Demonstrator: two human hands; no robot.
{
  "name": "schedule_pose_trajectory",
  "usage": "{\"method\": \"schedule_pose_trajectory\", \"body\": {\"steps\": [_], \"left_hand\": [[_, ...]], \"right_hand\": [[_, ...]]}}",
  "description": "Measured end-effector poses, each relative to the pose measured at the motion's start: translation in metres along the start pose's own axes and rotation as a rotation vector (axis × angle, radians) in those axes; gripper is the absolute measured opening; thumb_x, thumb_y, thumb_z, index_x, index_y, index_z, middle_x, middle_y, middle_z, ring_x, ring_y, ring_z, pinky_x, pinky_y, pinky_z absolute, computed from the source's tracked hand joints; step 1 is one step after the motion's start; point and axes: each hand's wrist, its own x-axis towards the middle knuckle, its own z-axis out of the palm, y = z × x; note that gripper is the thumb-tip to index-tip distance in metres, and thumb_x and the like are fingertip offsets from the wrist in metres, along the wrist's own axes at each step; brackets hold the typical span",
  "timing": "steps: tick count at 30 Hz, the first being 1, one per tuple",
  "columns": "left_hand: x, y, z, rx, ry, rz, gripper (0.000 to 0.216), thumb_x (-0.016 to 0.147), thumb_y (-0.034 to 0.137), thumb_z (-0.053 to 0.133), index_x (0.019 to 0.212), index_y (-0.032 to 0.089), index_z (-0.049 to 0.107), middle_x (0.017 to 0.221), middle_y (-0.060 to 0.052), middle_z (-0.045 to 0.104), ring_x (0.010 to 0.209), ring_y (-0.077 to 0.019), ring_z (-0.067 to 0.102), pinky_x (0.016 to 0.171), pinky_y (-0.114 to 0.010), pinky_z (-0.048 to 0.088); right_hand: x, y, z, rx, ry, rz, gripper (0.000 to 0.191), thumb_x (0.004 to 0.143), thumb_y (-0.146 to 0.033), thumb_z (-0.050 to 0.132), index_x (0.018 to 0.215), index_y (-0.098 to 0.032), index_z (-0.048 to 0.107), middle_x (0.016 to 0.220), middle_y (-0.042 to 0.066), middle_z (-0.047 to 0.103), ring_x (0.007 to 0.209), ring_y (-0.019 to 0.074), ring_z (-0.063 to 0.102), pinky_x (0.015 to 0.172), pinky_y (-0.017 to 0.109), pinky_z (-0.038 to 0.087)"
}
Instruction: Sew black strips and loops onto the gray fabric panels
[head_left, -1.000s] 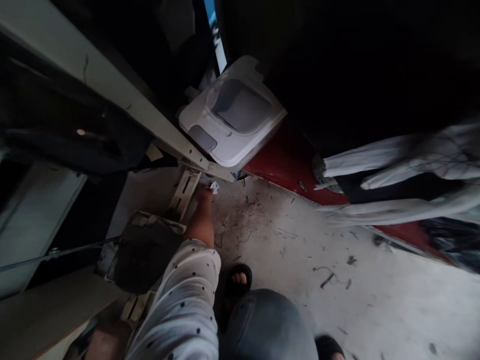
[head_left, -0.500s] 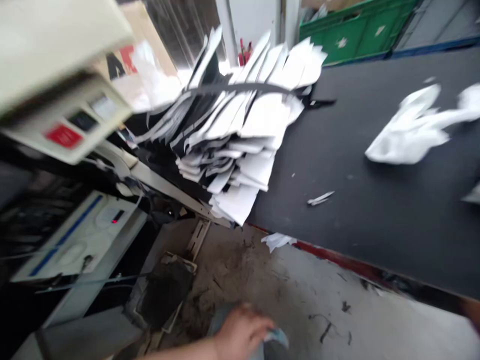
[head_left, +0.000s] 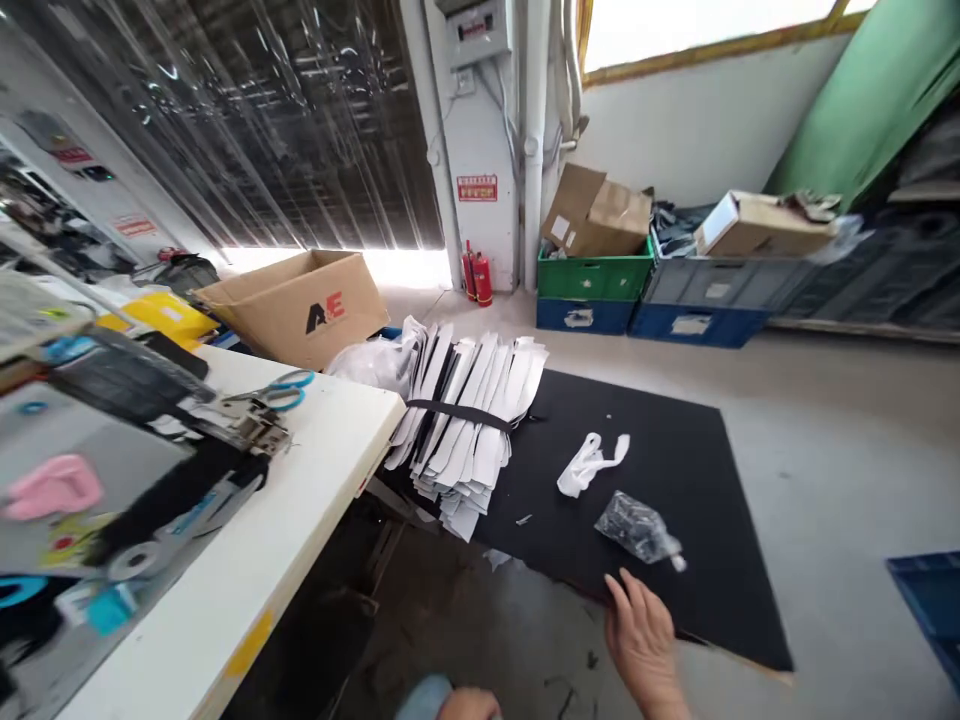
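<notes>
My right hand (head_left: 641, 630) lies flat with its fingers stretched out on the near edge of a black board (head_left: 675, 450) and holds nothing. Just beyond its fingertips is a small clear plastic bag of dark bits (head_left: 637, 527), and farther on a white strip of fabric (head_left: 589, 462). A bundle of white cut pieces (head_left: 469, 420) tied with a black band rests on the board's left end. Only a sliver of my left hand (head_left: 469, 705) shows at the bottom edge, beside a grey-blue patch; its fingers are hidden.
A white worktable (head_left: 315, 470) with a machine (head_left: 150, 480) and blue-handled scissors (head_left: 281, 392) stands at left. Behind are a cardboard box (head_left: 300, 305), two fire extinguishers (head_left: 476, 275), green and blue crates (head_left: 592, 290) and a blue bin (head_left: 930, 590) at right.
The view has swung up from the dark floor under the table to the whole room. My left hand has pulled back from the floor. My right hand now lies on the board's edge.
</notes>
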Motion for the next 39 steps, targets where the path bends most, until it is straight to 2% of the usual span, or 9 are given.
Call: {"method": "schedule_pose_trajectory", "body": {"steps": [3,7,10,14,21,27,31,35,39], "left_hand": [[-0.053,0.074,-0.033,-0.175,0.263,-0.112,0.018,0.071,0.038,0.055,0.083,0.031,0.067,0.089,-0.001,0.07,0.088,-0.0236,0.063,0.081,-0.034,0.046],[-0.143,0.156,-0.127,-0.605,0.613,-0.015,0.036,0.076,0.054,0.052,0.09,0.023,0.065,0.084,-0.005,0.068,0.08,-0.0219,0.061,0.074,-0.032,0.047],[-0.217,0.182,-0.204,-0.802,0.778,0.024,0.046,0.076,0.06,0.054,0.097,0.021,0.064,0.086,-0.005,0.067,0.078,-0.0204,0.06,0.07,-0.03,0.048],[-0.291,0.186,-0.265,-0.941,0.92,0.047,0.049,0.073,0.061,0.059,0.099,0.019,0.064,0.091,-0.005,0.068,0.078,-0.0191,0.06,0.069,-0.028,0.048],[-0.33,0.165,-0.279,-1.053,1.028,-0.026,0.053,0.073,0.055,0.062,0.114,0.021,0.06,0.082,-0.002,0.067,0.071,-0.017,0.059,0.068,-0.027,0.047],[-0.336,0.15,-0.271,-0.636,1.137,-0.414,0.017,0.067,0.042,0.069,0.07,0.026,0.066,0.06,0.001,0.062,0.058,-0.0171,0.053,0.058,-0.026,0.036],[-0.325,0.176,-0.275,-0.881,1.141,-0.418,0.026,0.071,0.049,0.065,0.072,0.024,0.064,0.066,0.001,0.062,0.061,-0.0164,0.054,0.058,-0.025,0.037],[-0.307,0.202,-0.282,-1.244,1.236,-0.322,0.037,0.07,0.057,0.066,0.078,0.021,0.061,0.074,0.0,0.063,0.07,-0.0152,0.055,0.065,-0.025,0.043],[-0.304,0.211,-0.28,-1.426,1.303,-0.211,0.038,0.068,0.051,0.071,0.089,0.02,0.063,0.09,-0.001,0.067,0.083,-0.0157,0.059,0.077,-0.027,0.047]], "right_hand": [[0.025,-0.041,-0.049,0.212,-0.166,0.137,0.039,0.073,-0.031,0.053,0.108,-0.033,0.071,0.118,0.007,0.066,0.115,0.0379,0.057,0.097,0.058,0.042],[0.086,-0.146,-0.137,0.717,-0.645,0.436,0.041,0.076,-0.058,0.05,0.09,-0.029,0.075,0.097,0.011,0.072,0.102,0.0377,0.065,0.091,0.054,0.048],[0.135,-0.247,-0.204,1.17,-0.932,0.523,0.057,0.079,-0.066,0.054,0.117,-0.026,0.066,0.112,0.01,0.069,0.1,0.0274,0.066,0.091,0.045,0.05],[0.186,-0.354,-0.248,1.3,-0.97,0.383,0.061,0.069,-0.062,0.071,0.113,-0.02,0.066,0.099,0.008,0.07,0.085,0.0201,0.065,0.08,0.035,0.05],[0.236,-0.411,-0.217,1.032,-0.975,0.087,0.044,0.079,-0.061,0.058,0.082,-0.018,0.065,0.075,0.005,0.067,0.07,0.0182,0.062,0.068,0.031,0.049],[0.282,-0.395,-0.188,0.226,-0.843,-0.715,0.018,0.087,-0.018,0.047,0.081,-0.016,0.064,0.078,0.01,0.067,0.073,0.0202,0.061,0.066,0.029,0.04],[0.312,-0.396,-0.18,0.108,-0.995,-1.049,0.015,0.084,-0.012,0.051,0.075,-0.015,0.063,0.078,0.012,0.068,0.075,0.021,0.062,0.066,0.029,0.037],[0.327,-0.422,-0.178,0.44,-1.142,-0.94,0.014,0.088,-0.026,0.052,0.079,-0.019,0.061,0.072,0.003,0.067,0.066,0.0149,0.059,0.06,0.025,0.036],[0.319,-0.441,-0.179,0.774,-1.653,-0.609,0.014,0.082,-0.033,0.058,0.077,-0.02,0.059,0.062,-0.002,0.063,0.059,0.013,0.059,0.055,0.023,0.043]]}}
